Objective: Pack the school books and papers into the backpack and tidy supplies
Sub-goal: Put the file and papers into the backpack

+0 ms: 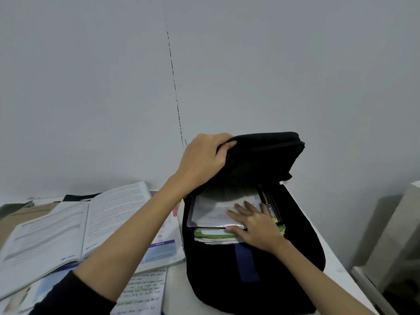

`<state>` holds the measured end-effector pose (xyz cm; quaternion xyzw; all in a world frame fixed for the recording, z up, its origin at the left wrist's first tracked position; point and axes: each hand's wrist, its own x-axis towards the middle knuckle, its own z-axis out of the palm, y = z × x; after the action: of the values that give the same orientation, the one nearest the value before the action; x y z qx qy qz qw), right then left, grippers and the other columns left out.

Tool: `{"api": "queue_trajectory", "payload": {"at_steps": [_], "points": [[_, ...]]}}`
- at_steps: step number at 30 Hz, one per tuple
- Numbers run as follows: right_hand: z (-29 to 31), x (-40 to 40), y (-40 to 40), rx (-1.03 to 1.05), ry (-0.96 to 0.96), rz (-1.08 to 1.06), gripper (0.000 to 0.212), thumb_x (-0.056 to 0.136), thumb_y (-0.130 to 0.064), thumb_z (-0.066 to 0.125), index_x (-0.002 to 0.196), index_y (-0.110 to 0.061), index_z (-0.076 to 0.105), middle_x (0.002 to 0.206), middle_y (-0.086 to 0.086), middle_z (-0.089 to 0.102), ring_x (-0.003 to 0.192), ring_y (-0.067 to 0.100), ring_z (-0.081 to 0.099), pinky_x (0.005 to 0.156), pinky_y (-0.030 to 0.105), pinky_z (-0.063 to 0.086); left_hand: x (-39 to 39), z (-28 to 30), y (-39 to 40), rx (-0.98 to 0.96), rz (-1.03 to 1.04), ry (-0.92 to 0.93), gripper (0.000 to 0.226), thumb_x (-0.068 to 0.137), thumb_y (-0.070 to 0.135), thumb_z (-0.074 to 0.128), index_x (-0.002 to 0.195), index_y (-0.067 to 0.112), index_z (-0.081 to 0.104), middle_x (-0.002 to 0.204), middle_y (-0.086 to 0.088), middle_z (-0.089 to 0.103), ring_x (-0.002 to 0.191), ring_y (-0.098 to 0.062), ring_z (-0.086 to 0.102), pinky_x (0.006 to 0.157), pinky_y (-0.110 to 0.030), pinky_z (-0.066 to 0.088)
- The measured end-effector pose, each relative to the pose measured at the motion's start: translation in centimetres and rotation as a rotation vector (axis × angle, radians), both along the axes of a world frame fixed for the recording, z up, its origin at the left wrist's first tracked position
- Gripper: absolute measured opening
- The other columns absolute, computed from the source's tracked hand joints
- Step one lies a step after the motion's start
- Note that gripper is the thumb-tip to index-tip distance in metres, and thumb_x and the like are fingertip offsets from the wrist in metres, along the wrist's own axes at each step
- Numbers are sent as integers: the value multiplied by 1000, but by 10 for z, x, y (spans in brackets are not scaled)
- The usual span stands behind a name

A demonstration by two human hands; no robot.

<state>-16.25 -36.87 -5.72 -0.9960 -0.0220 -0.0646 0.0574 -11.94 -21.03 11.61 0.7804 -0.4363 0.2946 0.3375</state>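
- Two bare hands at a black backpack (254, 269), which stands upright on a white table (336, 267), main compartment unzipped.
- Left hand (202, 160) grips the backpack's top flap (263, 153), fingers curled over its edge w/ thumb on the near side, holding it lifted up + back.
- Right hand (254, 226) lies flat in the backpack's opening, fingers straight + spread, pressing on a clear plastic folder of papers (209, 212); thumb sits on the folder's near edge.
- Under that folder, inside the backpack: green-edged book (211, 234) + more white paper edges, stacked flat.
- At the backpack's inner right side, just beside the right hand: dark box w/ yellow print (272, 210), standing on edge.
- Blue strip (246, 262) runs down the backpack's front panel.
- Left of the backpack, touching or nearly so: open textbook (75, 223) lying on other printed books.
- Left-front of the backpack: handwritten lined sheet (143, 294), partly under the left forearm.
- Dark sleeve (75, 298) on left arm, pushed up above the forearm.
- Behind the backpack: plain grey wall (91, 87) w/ a thin vertical crack.
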Motion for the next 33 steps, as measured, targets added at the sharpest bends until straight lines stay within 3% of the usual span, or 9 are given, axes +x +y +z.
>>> {"api": "queue_trajectory", "payload": {"at_steps": [4, 6, 8, 10, 19, 22, 24, 28, 33], "points": [[19, -12, -11, 73, -26, 20, 102, 58, -90, 8, 139, -38, 43, 150, -15, 33, 144, 8, 14, 115, 49, -4, 10, 5, 0, -8, 11, 4, 27, 93, 28, 47, 92, 13, 70, 71, 1, 67, 65, -17, 57, 61, -29, 43], [22, -23, -30, 64, -53, 25, 82, 68, -86, 33, 134, -38, 49, 146, -19, 38, 143, 4, 17, 116, 42, 0, 14, 5, 2, 4, 17, -10, 29, 93, 29, 47, 94, 14, 71, 72, 2, 68, 66, -17, 58, 60, -29, 44], [20, -31, -53, 101, -41, 6, 50, 83, -57, 57, 129, -36, 55, 142, -21, 43, 141, 1, 23, 116, 30, 8, 19, 5, 4, 8, 25, -16, 29, 93, 29, 46, 94, 14, 71, 71, 2, 68, 65, -16, 58, 60, -29, 44], [16, -32, -69, 230, -82, 4, 37, 84, -35, 68, 120, -30, 64, 135, -17, 52, 137, 2, 33, 114, 22, 18, 25, 6, 5, -8, 25, 3, 29, 93, 29, 47, 92, 13, 71, 70, 2, 67, 65, -15, 58, 60, -30, 45], [15, -26, -69, 229, -75, -46, 33, 85, -27, 68, 118, -25, 66, 136, -15, 52, 137, -1, 31, 112, 24, 16, 32, -8, -1, -70, 27, 135, 23, 94, 20, 52, 87, 11, 72, 69, 1, 66, 67, -17, 59, 64, -34, 46], [25, -24, -65, 182, -35, -69, 38, 81, -31, 72, 119, -26, 66, 132, -12, 57, 132, 4, 40, 108, 23, 27, 27, -17, -1, -69, 24, 173, 22, 93, 21, 52, 84, 13, 71, 65, 4, 64, 66, -16, 57, 64, -32, 44], [37, -28, -58, 151, -32, -83, 38, 80, -35, 72, 116, -25, 68, 114, -8, 67, 113, 11, 57, 94, 20, 41, 23, -22, 2, -41, 15, 183, 23, 92, 24, 52, 83, 14, 70, 66, 1, 64, 66, -18, 58, 65, -33, 45], [62, -49, -21, 320, -367, -44, 14, 80, -33, 72, 80, -20, 77, 64, -11, 66, 66, 6, 60, 60, 7, 37, 24, -35, 10, 121, -12, 309, 34, 94, 23, 53, 60, 25, 53, 56, 6, 51, 58, -11, 47, 62, -31, 37], [85, -58, 35, 512, -901, 98, 45, 86, -27, 60, 46, -7, 57, 42, -5, 49, 40, 9, 45, 45, 19, 33, 34, -79, 37, 332, -77, 793, 19, 89, 35, 63, 78, 20, 65, 60, 12, 55, 59, -2, 49, 63, -18, 39]]}}
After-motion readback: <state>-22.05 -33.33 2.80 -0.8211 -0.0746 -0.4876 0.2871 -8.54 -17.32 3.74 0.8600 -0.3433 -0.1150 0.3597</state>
